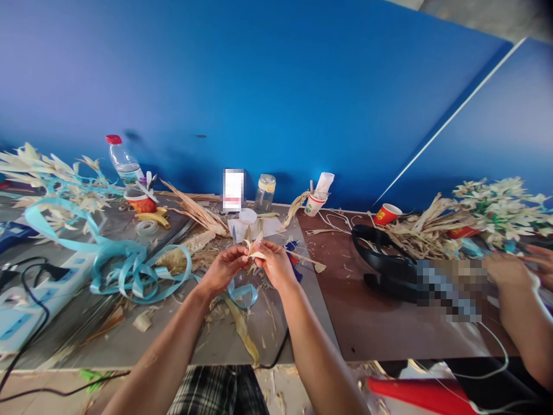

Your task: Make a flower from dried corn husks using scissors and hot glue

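Both my hands meet above the grey table [302, 311] and pinch a small flower of pale corn husk strips [253, 248]. My left hand [224, 268] grips its left side with fingers curled. My right hand [276, 265] closes on its right side. Husk tips stick up between my thumbs. Under my hands lie husk scraps and a loop of light blue ribbon [129, 268]. A blue tool [294, 259] peeks out just behind my right hand.
Water bottle [123, 161], tape roll [147, 227], glass jar [264, 193], paper cups [315, 202] and a red cup [386, 214] line the back by the blue wall. Husk flower bunches [496, 213] lie right. Another person's hand [514, 271] works at right. A power strip [26, 300] sits left.
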{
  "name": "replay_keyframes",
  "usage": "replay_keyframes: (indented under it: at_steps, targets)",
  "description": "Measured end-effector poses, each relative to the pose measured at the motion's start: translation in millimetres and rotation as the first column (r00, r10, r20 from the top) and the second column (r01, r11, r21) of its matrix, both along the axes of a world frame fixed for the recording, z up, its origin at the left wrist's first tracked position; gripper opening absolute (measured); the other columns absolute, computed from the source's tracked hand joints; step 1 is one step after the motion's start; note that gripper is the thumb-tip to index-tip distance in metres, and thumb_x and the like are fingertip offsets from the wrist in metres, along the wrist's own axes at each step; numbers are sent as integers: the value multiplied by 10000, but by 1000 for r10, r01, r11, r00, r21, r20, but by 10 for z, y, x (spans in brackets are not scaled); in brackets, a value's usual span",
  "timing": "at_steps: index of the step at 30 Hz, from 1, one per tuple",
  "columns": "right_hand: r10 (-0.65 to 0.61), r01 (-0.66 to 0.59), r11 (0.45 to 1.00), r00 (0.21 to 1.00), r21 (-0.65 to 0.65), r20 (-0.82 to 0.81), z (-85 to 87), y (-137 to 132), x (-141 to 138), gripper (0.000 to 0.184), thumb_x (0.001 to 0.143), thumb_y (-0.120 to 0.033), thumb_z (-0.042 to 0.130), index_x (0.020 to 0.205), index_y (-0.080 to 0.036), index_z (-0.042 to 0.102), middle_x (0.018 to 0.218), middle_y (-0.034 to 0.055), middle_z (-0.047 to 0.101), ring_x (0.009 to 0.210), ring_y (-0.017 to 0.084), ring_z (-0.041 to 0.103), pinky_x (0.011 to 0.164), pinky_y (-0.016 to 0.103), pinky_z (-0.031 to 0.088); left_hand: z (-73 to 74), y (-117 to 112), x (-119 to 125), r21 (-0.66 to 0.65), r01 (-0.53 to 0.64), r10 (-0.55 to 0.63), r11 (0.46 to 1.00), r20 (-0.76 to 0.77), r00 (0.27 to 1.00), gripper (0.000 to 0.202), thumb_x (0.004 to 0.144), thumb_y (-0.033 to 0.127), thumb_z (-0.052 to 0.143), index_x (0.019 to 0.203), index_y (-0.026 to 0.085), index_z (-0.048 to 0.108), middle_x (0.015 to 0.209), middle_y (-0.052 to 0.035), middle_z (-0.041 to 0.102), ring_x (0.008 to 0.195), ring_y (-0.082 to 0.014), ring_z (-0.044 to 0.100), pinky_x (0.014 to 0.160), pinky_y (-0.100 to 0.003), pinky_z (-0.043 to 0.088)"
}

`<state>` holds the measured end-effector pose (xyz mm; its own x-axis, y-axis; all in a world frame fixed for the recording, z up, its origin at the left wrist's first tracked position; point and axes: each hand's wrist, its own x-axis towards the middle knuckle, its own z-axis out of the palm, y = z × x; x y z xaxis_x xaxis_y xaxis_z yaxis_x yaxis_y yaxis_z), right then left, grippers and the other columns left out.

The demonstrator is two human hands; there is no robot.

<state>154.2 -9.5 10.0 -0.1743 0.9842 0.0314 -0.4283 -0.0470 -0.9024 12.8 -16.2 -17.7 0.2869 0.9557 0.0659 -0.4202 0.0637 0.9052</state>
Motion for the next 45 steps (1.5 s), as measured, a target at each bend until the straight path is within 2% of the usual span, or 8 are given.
replay_keyframes:
  at_steps: [12,22,27,30,33,37,41,45]
  targets:
    - [5,-11,993,999,-114,-53,24,-8,0,135,606,-271,702,622,-152,641,512,-30,566,399,47,379,431,207,257,46,-10,-1,-21,9,-9,1000,-7,1000,223,639,282,754,730,130,619,635,10,576,586,-74,484,586,-202,363]
    - [124,-127,992,988,-29,-87,35,-33,23,219,646,-310,681,825,-192,633,641,-19,582,435,62,406,459,224,323,30,-10,-38,-53,-23,29,998,114,993,228,608,235,779,729,129,618,645,2,611,588,-75,525,586,-201,389]
    - [60,-61,998,997,-23,-53,-16,-16,22,242,610,-311,695,804,-193,609,648,-22,569,447,62,409,464,220,333,73,-23,-90,-67,-24,35,997,170,985,220,613,223,775,724,132,609,648,-2,616,596,-81,537,591,-208,401]
    - [-76,69,996,988,55,136,-111,28,23,217,675,-336,645,817,-174,621,592,-31,536,426,63,397,453,216,325,131,-22,-134,-54,-62,72,997,227,971,216,615,220,771,690,140,585,624,11,596,575,-68,512,582,-200,389]
    - [-239,95,948,843,303,482,-199,31,-6,191,767,-332,570,832,-167,642,656,14,585,519,105,482,517,238,381,173,-6,-183,-26,-99,103,995,294,950,213,626,217,761,669,153,563,606,28,564,535,-53,460,575,-203,375]
    - [-442,-98,818,522,566,730,-205,-73,-124,185,816,-246,526,932,-175,652,871,83,634,770,173,562,713,286,426,146,38,-247,7,-119,110,993,328,938,188,653,211,738,682,162,558,613,35,527,540,-55,436,594,-214,375]
    - [-594,-246,723,258,646,762,-125,-180,-243,209,854,-267,490,972,-207,651,969,92,623,954,224,520,838,344,375,84,82,-292,10,-151,139,989,327,935,194,659,227,730,675,156,550,627,33,514,551,-56,422,601,-219,379]
    - [-578,-351,727,151,590,802,-139,-170,-261,192,827,-247,527,965,-212,656,942,78,646,971,227,510,835,347,353,85,92,-323,15,-182,165,983,348,923,202,650,219,729,661,159,536,608,35,493,561,-62,439,609,-224,390]
